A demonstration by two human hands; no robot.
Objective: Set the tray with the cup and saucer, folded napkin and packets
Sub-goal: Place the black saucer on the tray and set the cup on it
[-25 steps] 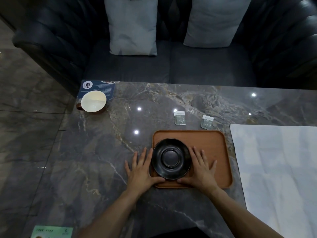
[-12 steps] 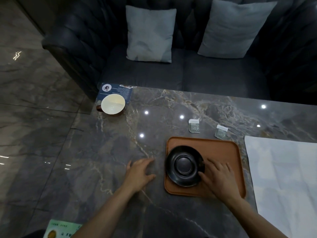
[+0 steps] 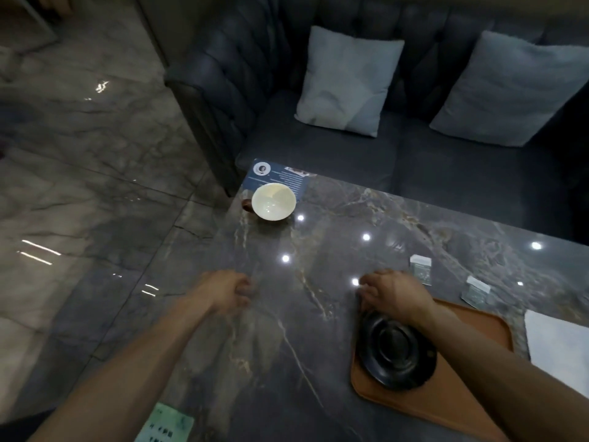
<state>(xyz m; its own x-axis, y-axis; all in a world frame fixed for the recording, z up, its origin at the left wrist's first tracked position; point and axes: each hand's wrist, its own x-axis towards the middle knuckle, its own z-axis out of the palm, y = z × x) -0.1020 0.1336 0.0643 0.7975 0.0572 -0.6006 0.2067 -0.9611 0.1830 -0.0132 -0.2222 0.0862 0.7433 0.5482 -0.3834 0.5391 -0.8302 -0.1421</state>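
A brown tray (image 3: pixel 471 400) lies at the table's near right, with a black saucer (image 3: pixel 396 355) on its left half. A cup (image 3: pixel 273 201), cream inside with a brown handle, stands at the far left corner. Two small packets (image 3: pixel 421 269) (image 3: pixel 476 290) lie beyond the tray. A white napkin (image 3: pixel 561 349) lies unfolded at the right edge. My left hand (image 3: pixel 228 290) hovers over bare table left of the tray, fingers loosely curled, holding nothing. My right hand (image 3: pixel 393 293) is above the tray's far left corner, just beyond the saucer, fingers curled and empty.
The marble table (image 3: pixel 318 314) has its left edge near the cup, with glossy floor beyond. A blue card (image 3: pixel 280 177) lies under the cup. A green card (image 3: pixel 164 424) sits at the near edge. A dark sofa with two grey cushions (image 3: pixel 347 81) stands behind the table.
Both hands have left the tray and saucer and moved forward, away from me, toward the cup's side. Their fingers have curled. The view has swung left.
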